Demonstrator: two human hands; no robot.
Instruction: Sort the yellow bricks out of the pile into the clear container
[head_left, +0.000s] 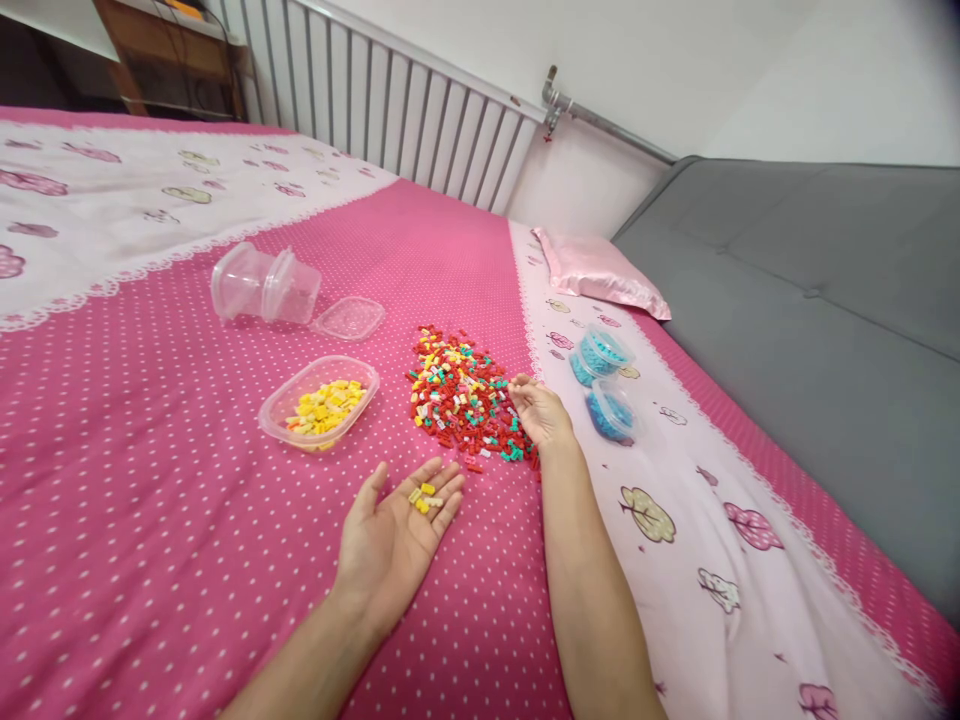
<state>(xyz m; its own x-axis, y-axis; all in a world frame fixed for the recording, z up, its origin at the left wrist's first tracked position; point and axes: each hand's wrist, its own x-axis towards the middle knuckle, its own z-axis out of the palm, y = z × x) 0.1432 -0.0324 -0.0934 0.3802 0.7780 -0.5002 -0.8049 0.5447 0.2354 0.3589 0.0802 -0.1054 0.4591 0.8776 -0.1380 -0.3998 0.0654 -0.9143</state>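
Observation:
My left hand (397, 540) lies palm up with its fingers outstretched, holding several small yellow building bricks (425, 497) on the fingers. My right hand (541, 412) is at the right edge of a mixed brick pile (461, 390) of red, yellow, teal, white and pink pieces. Its fingers are curled together; whatever is between them, if anything, is too small to make out. Left of the pile stands an open clear plastic container (274, 425) with yellow bricks (326, 408) in it.
Stacked empty clear tubs (262, 285) lie on their side near a clear lid (351, 318). Tubs of blue pieces (600, 355) and another blue tub (611, 412) stand at the right. Behind are a pink pillow (600, 272), grey headboard (810, 290) and white radiator (390, 95).

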